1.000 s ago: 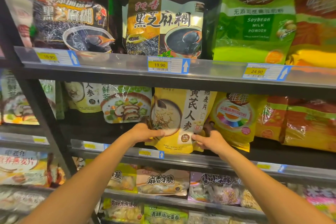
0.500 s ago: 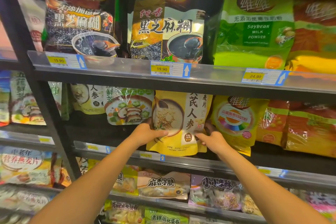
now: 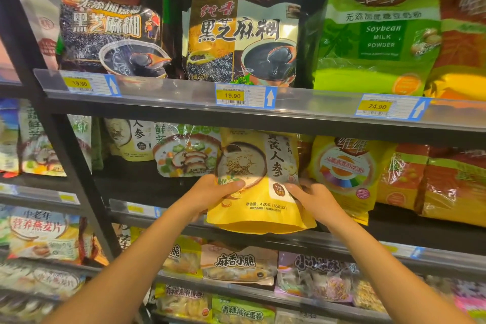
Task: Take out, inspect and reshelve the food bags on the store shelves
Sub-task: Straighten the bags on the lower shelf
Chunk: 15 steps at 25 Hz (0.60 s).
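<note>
- Yellow bag [image 3: 259, 184]: a glossy stand-up pouch of smooth film, printed with a bowl of oat flakes and a white vertical label strip; its folded gusset base bulges open at the bottom.
- Orientation: the pouch stands upright, long axis vertical, printed face toward the camera, base tilted slightly nearer than the top.
- Position: at the front of the middle shelf [image 3: 342, 243], its base overhanging the shelf's near edge and its top tucked under the shelf above.
- Left hand [image 3: 210, 192]: clasps the pouch's left edge, thumb pressed across the front, fingers behind and hidden.
- Right hand [image 3: 313, 198]: grips the lower right edge, fingertips on the label strip.
- Neighbours: a crinkled clear-film vegetable-soup bag [image 3: 188, 152] just left of the pouch; a shiny yellow powder bag [image 3: 347, 173] just right.
- Upper shelf: two dark sesame-paste bags [image 3: 242, 31] and a green soybean milk powder bag [image 3: 376, 31] behind a clear plastic rail holding price tags [image 3: 244, 96].
- Change from half a second earlier: the pouch has come forward, its base now clear of the shelf lip, with both hands gripping the same edges.
</note>
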Motion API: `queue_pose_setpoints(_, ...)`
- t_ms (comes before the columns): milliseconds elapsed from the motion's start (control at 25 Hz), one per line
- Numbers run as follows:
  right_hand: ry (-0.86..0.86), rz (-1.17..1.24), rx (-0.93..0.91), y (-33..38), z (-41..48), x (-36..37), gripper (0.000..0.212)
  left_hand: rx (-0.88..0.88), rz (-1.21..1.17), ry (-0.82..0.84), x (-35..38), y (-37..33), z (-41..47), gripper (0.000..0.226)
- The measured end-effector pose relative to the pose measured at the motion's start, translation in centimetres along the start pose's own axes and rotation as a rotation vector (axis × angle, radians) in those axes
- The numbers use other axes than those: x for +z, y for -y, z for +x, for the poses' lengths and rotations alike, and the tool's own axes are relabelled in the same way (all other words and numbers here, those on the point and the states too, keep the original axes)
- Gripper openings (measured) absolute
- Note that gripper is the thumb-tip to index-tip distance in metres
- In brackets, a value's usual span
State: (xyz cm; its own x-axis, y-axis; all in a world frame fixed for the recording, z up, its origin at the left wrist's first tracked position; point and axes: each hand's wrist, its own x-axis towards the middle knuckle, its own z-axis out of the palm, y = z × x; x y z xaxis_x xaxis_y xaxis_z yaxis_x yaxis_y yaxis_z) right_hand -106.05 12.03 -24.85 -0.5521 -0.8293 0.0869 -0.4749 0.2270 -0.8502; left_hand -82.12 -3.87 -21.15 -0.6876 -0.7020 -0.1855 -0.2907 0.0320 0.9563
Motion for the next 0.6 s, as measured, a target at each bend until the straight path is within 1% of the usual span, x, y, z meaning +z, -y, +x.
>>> queue_pose_setpoints(80, -0.027, -0.037, -0.036, 1.4, -1.8, -0.1, 0.031, -0.011, -0.146, 0.030, -0.4, 0.9, -1.2, 0.049)
queue_pose_setpoints(120, -0.043, -0.001, -0.041, 2.1, -2.7, -0.1, 0.025, -0.020, -0.228, 0.056, -0.6, 1.3, -1.7, 0.044)
queue_pose_setpoints(160, -0.049, 0.068, -0.032, 2.4, -3.6, 0.1, 0.023, -0.038, -0.304, 0.073, -0.6, 1.9, -2.2, 0.038)
queue_pose_setpoints(200, -0.034, 0.156, -0.014, 2.7, -4.5, 0.5, 0.026, -0.062, -0.371, 0.083, -0.7, 2.3, -2.9, 0.034)
queue_pose_setpoints(280, 0.027, 0.331, 0.045, 3.2, -6.5, 1.6, 0.038, -0.089, -0.488, 0.106, -0.9, 3.5, -4.6, 0.029)
queue_pose_setpoints(400, 0.118, 0.505, 0.168, 3.5, -9.7, 4.1, 0.059, -0.096, -0.566, 0.096, -1.7, 6.0, -7.4, 0.038)
queue_pose_setpoints(440, 0.130, 0.526, 0.181, 3.7, -10.8, 4.8, 0.062, -0.096, -0.565, 0.093, -2.0, 6.9, -8.4, 0.044)
queue_pose_setpoints(520, 0.158, 0.552, 0.195, 3.9, -12.9, 6.8, 0.060, -0.092, -0.559, 0.087, -3.1, 9.1, -10.5, 0.058)
queue_pose_setpoints(600, 0.191, 0.584, 0.218, 4.3, -15.2, 9.5, 0.063, -0.113, -0.646, 0.091, -5.0, 11.2, -13.3, 0.057)
